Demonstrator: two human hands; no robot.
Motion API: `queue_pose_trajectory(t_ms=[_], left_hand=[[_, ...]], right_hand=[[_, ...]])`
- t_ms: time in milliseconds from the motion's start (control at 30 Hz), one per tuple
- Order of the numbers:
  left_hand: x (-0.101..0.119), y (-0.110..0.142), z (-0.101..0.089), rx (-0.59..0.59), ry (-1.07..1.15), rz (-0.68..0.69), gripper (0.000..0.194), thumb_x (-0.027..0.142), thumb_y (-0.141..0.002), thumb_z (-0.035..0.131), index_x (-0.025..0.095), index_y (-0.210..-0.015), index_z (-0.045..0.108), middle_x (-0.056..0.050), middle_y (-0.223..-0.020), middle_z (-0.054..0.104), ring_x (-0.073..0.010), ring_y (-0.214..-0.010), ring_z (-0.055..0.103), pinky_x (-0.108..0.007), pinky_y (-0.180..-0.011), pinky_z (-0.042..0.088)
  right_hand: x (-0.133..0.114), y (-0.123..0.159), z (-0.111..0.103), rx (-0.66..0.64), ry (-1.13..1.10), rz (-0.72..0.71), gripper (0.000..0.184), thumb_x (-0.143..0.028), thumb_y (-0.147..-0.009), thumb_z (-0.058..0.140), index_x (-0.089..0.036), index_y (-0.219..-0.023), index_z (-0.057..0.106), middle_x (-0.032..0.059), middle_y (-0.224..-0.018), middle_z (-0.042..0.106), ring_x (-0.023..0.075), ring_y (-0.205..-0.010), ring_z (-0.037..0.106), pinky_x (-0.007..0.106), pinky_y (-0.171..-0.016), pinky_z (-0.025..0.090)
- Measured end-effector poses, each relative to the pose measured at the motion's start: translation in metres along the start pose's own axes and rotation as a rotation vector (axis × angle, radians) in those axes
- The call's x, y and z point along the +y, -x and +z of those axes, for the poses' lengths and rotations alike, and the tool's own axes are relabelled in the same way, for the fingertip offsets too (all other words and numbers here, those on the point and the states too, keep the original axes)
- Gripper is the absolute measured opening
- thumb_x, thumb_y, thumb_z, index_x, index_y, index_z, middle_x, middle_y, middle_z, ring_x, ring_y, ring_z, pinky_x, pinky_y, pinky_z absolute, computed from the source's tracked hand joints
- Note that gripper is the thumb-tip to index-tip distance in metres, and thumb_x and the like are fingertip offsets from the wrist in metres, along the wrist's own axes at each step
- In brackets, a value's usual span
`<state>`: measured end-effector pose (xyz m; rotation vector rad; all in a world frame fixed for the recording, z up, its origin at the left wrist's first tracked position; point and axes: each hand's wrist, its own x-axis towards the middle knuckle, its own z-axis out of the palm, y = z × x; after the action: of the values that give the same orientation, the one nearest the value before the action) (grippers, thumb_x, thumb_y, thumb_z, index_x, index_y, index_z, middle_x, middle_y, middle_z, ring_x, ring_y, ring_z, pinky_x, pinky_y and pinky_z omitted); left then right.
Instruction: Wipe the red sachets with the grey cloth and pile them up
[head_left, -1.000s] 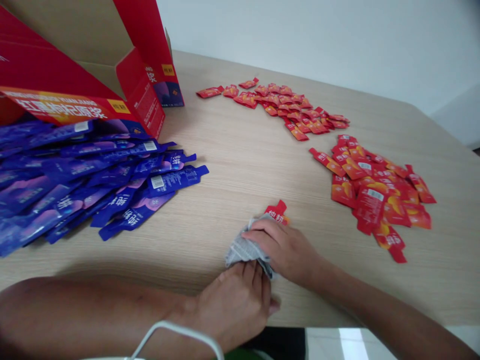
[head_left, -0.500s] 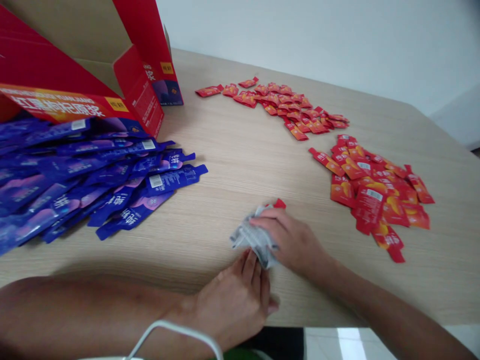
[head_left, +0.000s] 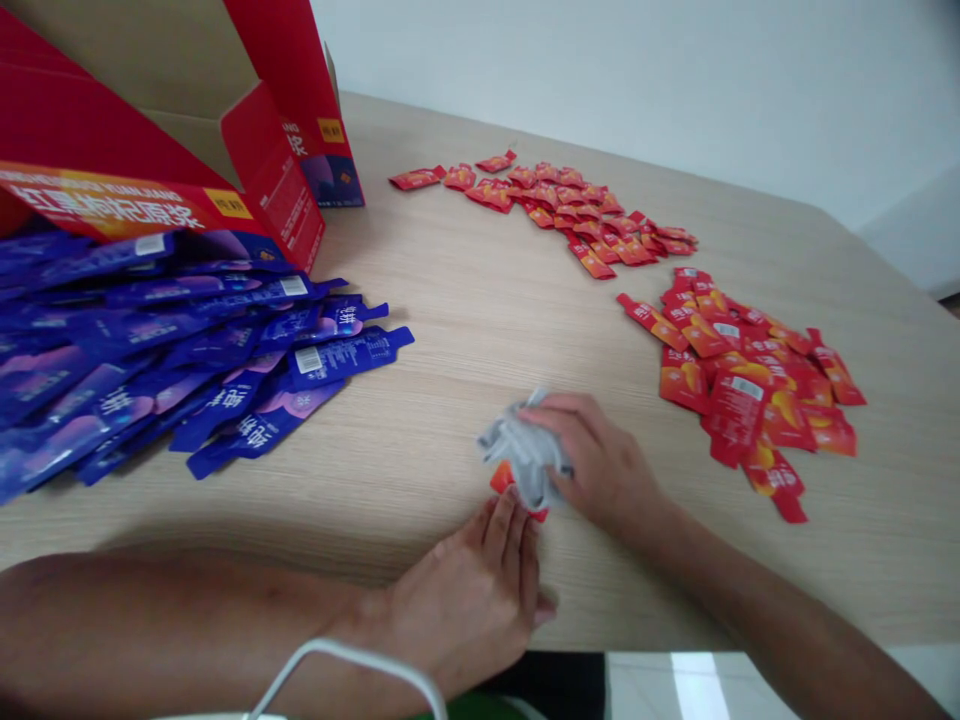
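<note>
Near the table's front edge my left hand is closed, its fingertips pressing the end of a red sachet. Most of that sachet is hidden under the fingers and a crumpled grey cloth. My right hand is shut on the cloth, bunched between thumb and fingers just above the sachet. To the right lies a pile of red and orange sachets. Farther back is another spread of red sachets.
A heap of blue sachets covers the left side of the table. Behind it stands an open red box, beside a second red box. A white cable crosses in front of my left arm. A wall borders the back.
My right hand has moved the cloth slightly right and up, uncovering part of the red sachet. My left hand stays in nearly the same place.
</note>
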<state>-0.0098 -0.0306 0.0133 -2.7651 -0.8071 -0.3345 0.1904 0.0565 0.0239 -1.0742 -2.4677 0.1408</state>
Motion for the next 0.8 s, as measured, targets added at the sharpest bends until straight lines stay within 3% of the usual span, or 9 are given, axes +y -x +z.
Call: queue_pose_trajectory(t_ms=[67,133,300,367,500,633,700,800], left_hand=[[0.0,0.0,0.0,-0.017,0.023,-0.018,0.046,0.042,-0.104,0.049,0.002,-0.101,0.072,-0.021,-0.099,0.076,-0.0316,-0.097,0.074,-0.045,-0.091,0.052],[0.0,0.001,0.0,-0.017,0.02,-0.01,0.048,0.043,-0.104,0.049,0.001,-0.103,0.072,-0.022,-0.102,0.076,-0.0319,-0.1,0.073,-0.044,-0.093,0.052],[-0.001,0.003,0.002,0.002,-0.014,0.016,0.053,0.043,-0.105,0.043,-0.002,-0.116,0.069,-0.026,-0.118,0.071,-0.0336,-0.115,0.068,-0.044,-0.099,0.052],[-0.001,0.003,0.004,0.007,-0.011,0.007,0.053,0.042,-0.106,0.042,-0.002,-0.116,0.069,-0.026,-0.118,0.071,-0.0332,-0.115,0.069,-0.044,-0.098,0.053],[0.0,0.0,0.005,0.003,-0.006,0.009,0.052,0.042,-0.105,0.043,-0.003,-0.115,0.069,-0.027,-0.117,0.071,-0.0345,-0.114,0.069,-0.046,-0.097,0.053],[-0.001,-0.002,0.002,-0.051,0.057,-0.016,0.045,0.043,-0.102,0.051,0.005,-0.096,0.073,-0.019,-0.093,0.077,-0.0309,-0.09,0.074,-0.042,-0.083,0.057],[-0.001,-0.002,0.001,-0.038,0.052,-0.012,0.047,0.045,-0.101,0.052,0.003,-0.1,0.073,-0.021,-0.097,0.076,-0.0315,-0.094,0.074,-0.043,-0.086,0.056],[-0.002,0.0,0.001,0.012,0.015,-0.004,0.055,0.047,-0.103,0.048,-0.003,-0.115,0.069,-0.027,-0.117,0.071,-0.0342,-0.113,0.069,-0.044,-0.099,0.052]], right_hand=[[-0.017,0.003,0.01,-0.113,-0.043,-0.115,0.036,-0.012,-0.095,0.052,-0.021,-0.128,0.059,0.0106,-0.122,0.065,0.0234,-0.11,0.066,0.034,-0.092,0.058],[-0.012,0.001,0.016,-0.166,-0.053,-0.093,0.035,-0.013,-0.094,0.054,-0.021,-0.128,0.06,0.0102,-0.123,0.065,0.0232,-0.11,0.066,0.034,-0.091,0.059],[0.049,-0.014,0.005,-0.115,0.069,0.193,0.036,-0.018,-0.095,0.057,-0.021,-0.131,0.056,0.011,-0.125,0.061,0.0265,-0.115,0.063,0.04,-0.092,0.059],[0.06,-0.015,-0.003,-0.05,0.117,0.236,0.036,-0.019,-0.095,0.057,-0.02,-0.131,0.056,0.0117,-0.125,0.06,0.028,-0.114,0.063,0.042,-0.091,0.059],[0.026,-0.004,-0.004,0.044,0.037,0.105,0.043,-0.013,-0.092,0.058,-0.019,-0.134,0.054,0.0132,-0.128,0.059,0.027,-0.12,0.06,0.039,-0.097,0.056],[-0.015,0.005,0.011,-0.104,-0.064,-0.138,0.037,-0.012,-0.094,0.055,-0.021,-0.13,0.058,0.0103,-0.122,0.064,0.0225,-0.11,0.065,0.034,-0.091,0.059],[-0.01,0.002,0.016,-0.166,-0.072,-0.113,0.035,-0.013,-0.094,0.057,-0.021,-0.128,0.06,0.0099,-0.123,0.064,0.0226,-0.108,0.066,0.034,-0.087,0.06],[0.025,-0.009,0.014,-0.151,-0.023,0.078,0.038,-0.014,-0.092,0.059,-0.02,-0.13,0.057,0.0103,-0.125,0.062,0.0245,-0.113,0.064,0.036,-0.089,0.059]])
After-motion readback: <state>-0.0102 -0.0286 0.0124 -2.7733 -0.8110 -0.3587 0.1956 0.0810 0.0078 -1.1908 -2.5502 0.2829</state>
